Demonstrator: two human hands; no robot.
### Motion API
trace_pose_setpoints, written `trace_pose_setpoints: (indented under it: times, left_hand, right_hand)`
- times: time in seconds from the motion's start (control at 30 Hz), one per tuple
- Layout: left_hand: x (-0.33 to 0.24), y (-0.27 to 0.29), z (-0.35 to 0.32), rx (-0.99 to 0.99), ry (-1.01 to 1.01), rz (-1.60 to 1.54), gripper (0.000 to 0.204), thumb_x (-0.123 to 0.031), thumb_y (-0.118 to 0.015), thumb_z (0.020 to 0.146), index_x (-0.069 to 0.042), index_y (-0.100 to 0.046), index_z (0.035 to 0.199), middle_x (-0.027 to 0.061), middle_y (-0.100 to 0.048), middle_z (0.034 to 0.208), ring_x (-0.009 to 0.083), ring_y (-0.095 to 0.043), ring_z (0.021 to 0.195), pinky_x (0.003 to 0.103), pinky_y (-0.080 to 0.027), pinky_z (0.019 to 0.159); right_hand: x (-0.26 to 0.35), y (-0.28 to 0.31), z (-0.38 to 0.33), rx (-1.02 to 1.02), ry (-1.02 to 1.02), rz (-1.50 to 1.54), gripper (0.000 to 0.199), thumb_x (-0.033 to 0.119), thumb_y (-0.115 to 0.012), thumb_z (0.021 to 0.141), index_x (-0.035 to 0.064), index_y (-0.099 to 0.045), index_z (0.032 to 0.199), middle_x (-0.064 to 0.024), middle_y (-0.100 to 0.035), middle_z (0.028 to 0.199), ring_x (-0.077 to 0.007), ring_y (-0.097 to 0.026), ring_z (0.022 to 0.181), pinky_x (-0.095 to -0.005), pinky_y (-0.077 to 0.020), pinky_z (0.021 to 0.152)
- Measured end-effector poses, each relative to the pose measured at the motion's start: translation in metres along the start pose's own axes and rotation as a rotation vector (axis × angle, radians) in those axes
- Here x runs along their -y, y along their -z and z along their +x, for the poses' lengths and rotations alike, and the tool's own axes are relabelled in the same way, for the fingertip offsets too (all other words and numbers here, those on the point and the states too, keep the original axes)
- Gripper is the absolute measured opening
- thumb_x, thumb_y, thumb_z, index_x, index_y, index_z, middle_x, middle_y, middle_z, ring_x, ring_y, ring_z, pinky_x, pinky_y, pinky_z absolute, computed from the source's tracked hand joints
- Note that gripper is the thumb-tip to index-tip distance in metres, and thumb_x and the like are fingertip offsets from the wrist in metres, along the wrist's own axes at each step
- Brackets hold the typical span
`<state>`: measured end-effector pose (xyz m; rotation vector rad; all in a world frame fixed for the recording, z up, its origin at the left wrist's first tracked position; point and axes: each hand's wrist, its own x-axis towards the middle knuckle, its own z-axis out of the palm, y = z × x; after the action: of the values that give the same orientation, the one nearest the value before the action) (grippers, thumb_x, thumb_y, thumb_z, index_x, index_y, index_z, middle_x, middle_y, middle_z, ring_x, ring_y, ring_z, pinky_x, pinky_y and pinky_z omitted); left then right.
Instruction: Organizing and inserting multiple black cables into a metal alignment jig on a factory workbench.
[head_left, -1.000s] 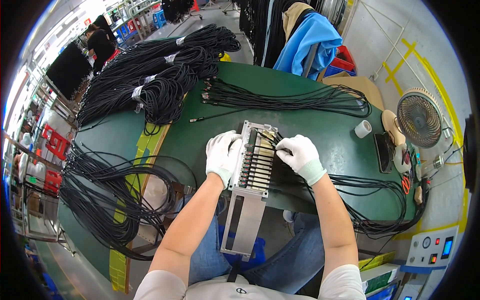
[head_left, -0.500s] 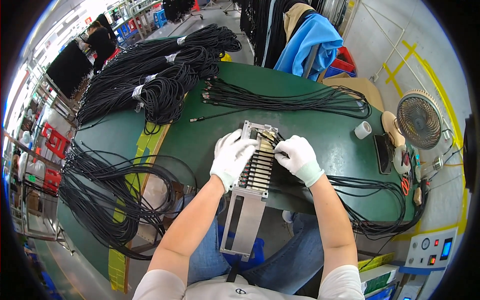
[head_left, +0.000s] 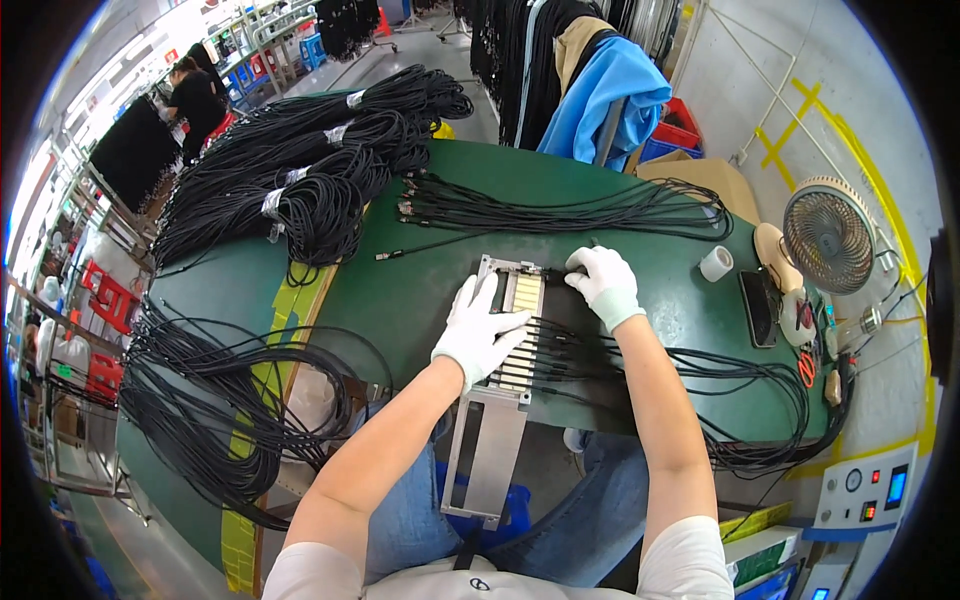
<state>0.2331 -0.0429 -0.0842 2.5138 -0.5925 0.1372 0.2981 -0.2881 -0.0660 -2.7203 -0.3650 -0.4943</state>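
Note:
A narrow metal fixture (head_left: 490, 440) with a row of pale slots lies lengthwise in front of me, its near end reaching past the table edge. My left hand (head_left: 478, 332), in a white glove, rests along the fixture's left side, fingers spread and thumb across the slots. Black cables (head_left: 565, 352) run out to the right from the lower slots. By the fixture's far right corner, my gloved right hand (head_left: 604, 284) is closed in a pinch on what looks like a black cable end; its fingertips partly hide it.
Several bundles of black cable (head_left: 330, 205) are heaped at the far left; another loose bunch (head_left: 200, 400) hangs nearer. Separated cables (head_left: 560, 212) lie beyond the fixture. At right are a white roll (head_left: 716, 263), a phone (head_left: 758, 308), a fan (head_left: 829, 235) and red-handled scissors (head_left: 806, 370).
My right hand has moved up and slightly right, off the slots to the far corner. My left hand has shifted a little toward me, uncovering pale upper slots. The view has tilted slightly.

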Motion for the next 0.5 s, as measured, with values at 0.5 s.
trace_pose_setpoints:
  times: [0.5]
  left_hand:
    - [0.010,0.002,0.003,0.008,-0.025,-0.122,0.029,-0.038,-0.065,0.089,-0.026,-0.073,0.114,0.0073,-0.046,0.144,0.0436,-0.023,0.142,0.049,-0.024,0.118]
  right_hand:
    - [0.027,-0.005,-0.012,-0.031,0.114,-0.027,0.010,0.022,-0.072,0.075,0.0142,-0.067,0.079,-0.0049,-0.061,0.082,-0.0271,-0.059,0.085,-0.0395,-0.0494,0.076]
